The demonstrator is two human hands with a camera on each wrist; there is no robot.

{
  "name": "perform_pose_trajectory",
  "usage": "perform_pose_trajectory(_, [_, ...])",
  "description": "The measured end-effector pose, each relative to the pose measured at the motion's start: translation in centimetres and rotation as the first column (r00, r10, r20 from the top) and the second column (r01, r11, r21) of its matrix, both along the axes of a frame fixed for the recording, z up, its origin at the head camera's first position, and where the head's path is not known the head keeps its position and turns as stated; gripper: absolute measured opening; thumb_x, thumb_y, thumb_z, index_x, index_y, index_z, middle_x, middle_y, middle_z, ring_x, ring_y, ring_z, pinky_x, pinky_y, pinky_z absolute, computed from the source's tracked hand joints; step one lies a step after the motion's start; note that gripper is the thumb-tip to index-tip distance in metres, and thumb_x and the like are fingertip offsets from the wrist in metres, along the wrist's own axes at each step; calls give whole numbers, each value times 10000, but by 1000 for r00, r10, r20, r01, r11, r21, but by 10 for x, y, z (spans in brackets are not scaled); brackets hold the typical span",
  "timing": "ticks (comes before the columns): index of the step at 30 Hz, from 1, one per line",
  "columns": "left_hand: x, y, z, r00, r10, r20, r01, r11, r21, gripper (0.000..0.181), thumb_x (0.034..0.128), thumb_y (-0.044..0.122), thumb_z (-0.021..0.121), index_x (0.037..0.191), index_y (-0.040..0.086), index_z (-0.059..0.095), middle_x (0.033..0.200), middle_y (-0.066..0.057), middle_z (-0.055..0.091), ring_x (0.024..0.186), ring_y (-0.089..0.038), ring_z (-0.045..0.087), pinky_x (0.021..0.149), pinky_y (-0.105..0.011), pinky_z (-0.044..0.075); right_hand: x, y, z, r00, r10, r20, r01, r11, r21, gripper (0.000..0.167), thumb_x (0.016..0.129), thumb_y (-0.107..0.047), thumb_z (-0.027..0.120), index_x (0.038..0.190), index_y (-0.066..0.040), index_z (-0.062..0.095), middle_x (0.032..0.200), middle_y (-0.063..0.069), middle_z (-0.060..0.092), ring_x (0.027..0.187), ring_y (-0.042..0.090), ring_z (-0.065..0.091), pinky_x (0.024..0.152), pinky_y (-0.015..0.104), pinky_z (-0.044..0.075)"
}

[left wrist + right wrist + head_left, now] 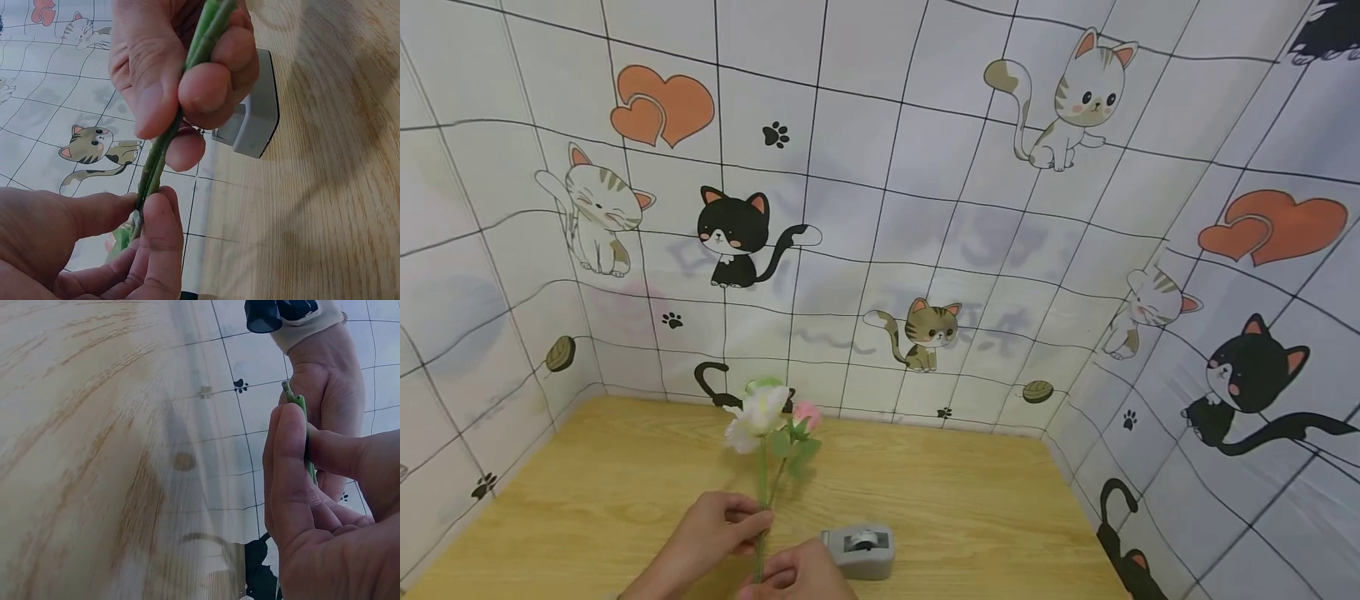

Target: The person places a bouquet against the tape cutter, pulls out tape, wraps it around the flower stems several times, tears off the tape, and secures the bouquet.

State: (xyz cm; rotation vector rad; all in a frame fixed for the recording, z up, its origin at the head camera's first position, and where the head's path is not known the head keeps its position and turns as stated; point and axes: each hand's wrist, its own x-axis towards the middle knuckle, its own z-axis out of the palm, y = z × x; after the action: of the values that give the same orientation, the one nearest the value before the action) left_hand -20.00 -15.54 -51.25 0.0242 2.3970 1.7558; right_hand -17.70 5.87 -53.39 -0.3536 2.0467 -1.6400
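A white flower [758, 417] and a smaller pink flower [807, 414] stand up from two green stems [763, 479] held side by side. My left hand [718, 529] pinches the stems below the blooms, between thumb and fingers. Lower down, my right hand [801, 573] grips the same stems near their ends. In the left wrist view the stems [153, 164] lie against each other between both hands, with a small pale patch by the left fingertips [161, 215]. The cut stem ends [294, 395] poke out past the right fingers in the right wrist view.
A grey tape dispenser [877, 567] stands on the wooden table [962, 492], just right of my right hand. Behind and on both sides of the table hangs a white gridded cloth [850, 208] printed with cats, hearts and paw marks.
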Motion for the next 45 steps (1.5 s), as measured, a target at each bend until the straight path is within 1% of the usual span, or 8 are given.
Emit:
perform_pose_trajectory(7, [-6,16,-2,998,-2,-64,-1,999,-41,275,1080,205,864,1166,-54,829,1000,-94,878,846,-209,845,755,-340,704,0,7,2,998,-61,-30,63,997,52,132,1007,-190,934,927,-93,895,837,101,880,728,97,803,672,220,624])
perform_pose_trajectory(12, [-8,22,-1,998,6,-56,-8,1000,-20,236,1070,137,860,1165,-77,831,1020,-115,881,888,-204,845,761,-344,721,-1,10,5,994,-95,-45,99,992,84,145,1003,-176,934,912,-77,879,840,117,878,748,145,831,686,262,654])
perform_pose_trajectory(19, [-10,22,1,997,-26,-75,26,1000,-1,211,1087,80,820,1186,-106,830,1051,-156,880,910,-220,857,748,-308,720,-2,10,7,995,-99,-26,100,991,86,168,1006,-188,932,906,-79,853,830,94,871,734,131,813,687,261,647])
perform_pose_trajectory(25, [-9,17,-1,997,-23,-77,23,1000,5,222,1095,68,809,1204,-125,819,1088,-162,874,948,-201,830,752,-295,713,-4,12,2,998,-45,42,44,998,39,167,1084,-230,848,1045,-69,862,915,102,888,791,112,812,728,247,658])
perform_pose_trajectory(29, [-9,10,-1,996,-28,-90,28,1000,3,227,1100,66,803,1213,-130,817,1123,-196,875,988,-199,818,761,-294,715,-5,14,0,995,16,95,-9,997,-76,204,1128,-202,772,1198,-24,841,1047,165,898,924,181,868,827,286,716])
perform_pose_trajectory(36, [-7,5,1,995,-54,-85,56,998,17,235,1121,69,777,1232,-136,804,1131,-197,875,1008,-190,808,794,-294,714,-5,15,-6,968,206,145,-157,943,-294,375,1158,-200,719,1374,104,761,1336,297,826,983,48,836,852,169,665])
perform_pose_trajectory(40, [-4,4,1,994,-56,-96,58,998,17,252,1125,73,774,1233,-153,799,1125,-206,876,996,-201,809,811,-325,718,-6,13,-6,957,240,163,-181,933,-311,436,1156,-239,740,1411,115,748,1367,299,814,1002,32,832,870,158,658])
perform_pose_trajectory(45, [-1,2,1,995,-53,-83,55,998,20,271,1129,87,773,1246,-156,796,1140,-200,876,991,-197,806,819,-321,713,-6,10,-6,957,217,190,-163,951,-264,390,1142,-264,775,1366,54,805,1281,191,874,974,23,825,843,152,652])
